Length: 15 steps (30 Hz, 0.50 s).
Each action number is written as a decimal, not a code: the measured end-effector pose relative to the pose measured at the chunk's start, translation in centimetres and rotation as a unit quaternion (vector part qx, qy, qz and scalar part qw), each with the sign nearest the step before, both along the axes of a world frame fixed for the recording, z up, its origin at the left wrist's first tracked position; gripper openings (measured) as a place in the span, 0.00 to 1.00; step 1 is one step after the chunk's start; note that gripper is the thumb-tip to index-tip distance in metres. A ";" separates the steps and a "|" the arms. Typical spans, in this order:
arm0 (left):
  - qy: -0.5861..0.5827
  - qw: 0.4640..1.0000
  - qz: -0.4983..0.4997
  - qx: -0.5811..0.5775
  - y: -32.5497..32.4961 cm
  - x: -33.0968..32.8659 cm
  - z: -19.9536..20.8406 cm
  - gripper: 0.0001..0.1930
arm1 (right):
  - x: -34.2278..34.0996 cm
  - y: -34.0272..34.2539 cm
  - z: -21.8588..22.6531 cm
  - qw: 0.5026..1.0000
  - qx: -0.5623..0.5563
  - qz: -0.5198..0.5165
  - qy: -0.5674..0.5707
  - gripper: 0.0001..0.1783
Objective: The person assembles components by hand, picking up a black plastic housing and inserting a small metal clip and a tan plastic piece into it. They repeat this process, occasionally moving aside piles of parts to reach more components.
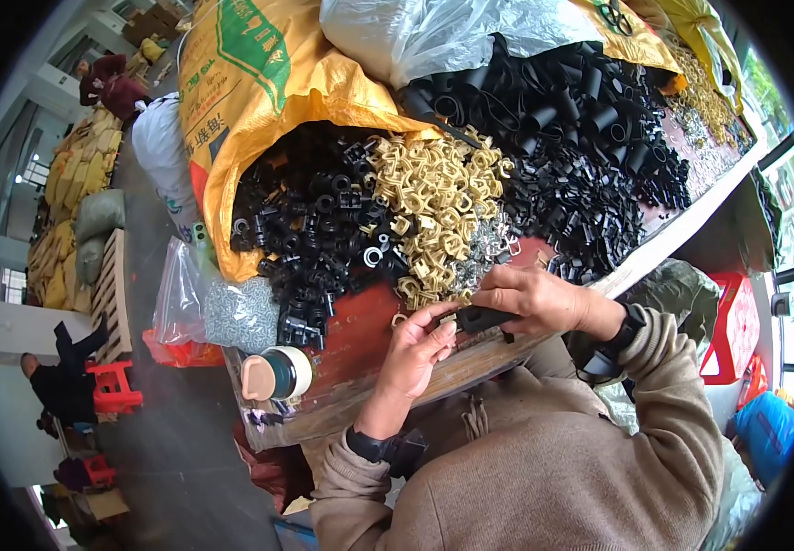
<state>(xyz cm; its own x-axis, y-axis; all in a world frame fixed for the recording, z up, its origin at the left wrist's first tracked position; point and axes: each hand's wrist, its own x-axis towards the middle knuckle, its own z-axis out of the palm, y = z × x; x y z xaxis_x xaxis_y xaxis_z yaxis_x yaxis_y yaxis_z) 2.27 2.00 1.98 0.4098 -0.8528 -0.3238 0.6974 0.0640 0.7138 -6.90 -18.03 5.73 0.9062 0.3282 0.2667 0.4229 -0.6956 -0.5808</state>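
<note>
Near the table's front edge my hands meet over a dark, short tube-like piece [481,320]. My right hand [541,299] is closed round it from the right. At its left end, the fingers of my left hand [415,351] are pinched together; what they hold is too small and hidden to name. Just beyond my fingertips lies a heap of beige plastic clips [433,188], with small shiny metal pieces [489,246] beside it. To its left are black plastic fittings [328,216]. Black tubes [544,124] and small black clips [585,211] are piled to the right.
A lidded cup [288,371] and a clear bag of small grey pieces [242,312] stand at the table's left edge. Behind the heaps are a yellow woven sack [277,64] and clear plastic sheeting [433,32]. A red stool [730,326] is at right. Other people are far left.
</note>
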 end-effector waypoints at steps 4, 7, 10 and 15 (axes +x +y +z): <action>-0.017 1.000 -0.018 0.014 0.6 0.3 0.0 0.16 | 0.0 0.7 -0.3 0.999 0.042 -0.006 0.002 0.26; -0.016 0.999 -0.019 0.041 0.4 -0.1 0.3 0.16 | 0.0 0.7 -0.4 0.999 0.038 0.001 -0.018 0.27; -0.015 0.998 -0.025 0.059 0.1 -0.2 0.3 0.16 | -0.2 1.0 -1.3 0.995 0.006 -0.016 -0.099 0.28; -0.015 0.996 -0.042 0.079 0.0 -0.5 -0.1 0.16 | -1.1 2.0 -2.7 0.995 0.021 -0.045 -0.091 0.28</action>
<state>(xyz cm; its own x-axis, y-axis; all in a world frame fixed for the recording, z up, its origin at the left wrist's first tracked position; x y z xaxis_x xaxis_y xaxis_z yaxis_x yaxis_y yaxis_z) 1.81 2.00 1.91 0.3514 -0.8237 -0.4451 0.6739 -0.1075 0.7309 -8.00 -16.01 3.07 0.8672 0.2328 0.4402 0.4604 -0.7117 -0.5306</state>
